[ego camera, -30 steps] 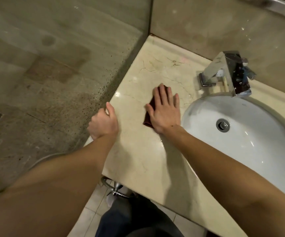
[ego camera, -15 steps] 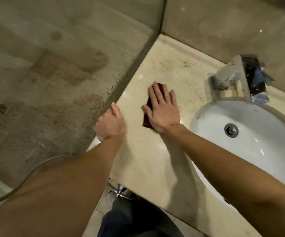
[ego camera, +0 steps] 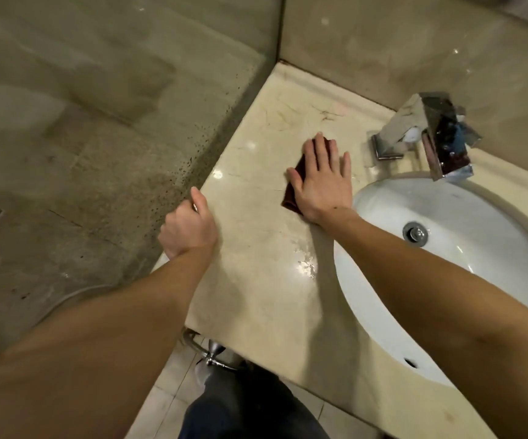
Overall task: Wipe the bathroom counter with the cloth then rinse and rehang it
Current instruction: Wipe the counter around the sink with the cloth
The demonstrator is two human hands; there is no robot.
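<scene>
A dark red cloth (ego camera: 293,188) lies flat on the beige marble counter (ego camera: 256,280), left of the basin. My right hand (ego camera: 321,182) presses on it with straight, spread fingers and hides most of it. My left hand (ego camera: 186,228) sits at the counter's left edge with its fingers curled over that edge and the thumb on top.
A white oval basin (ego camera: 465,258) with a metal drain (ego camera: 415,233) fills the right side. A chrome faucet (ego camera: 430,134) stands behind it. A spotted glass panel (ego camera: 98,137) rises along the counter's left edge. Small water drops (ego camera: 307,264) glisten near the basin rim. A chrome pipe (ego camera: 212,351) shows below.
My right hand with the cloth has slid slightly away from me and to the right, toward the faucet. My left hand stays at the counter's edge.
</scene>
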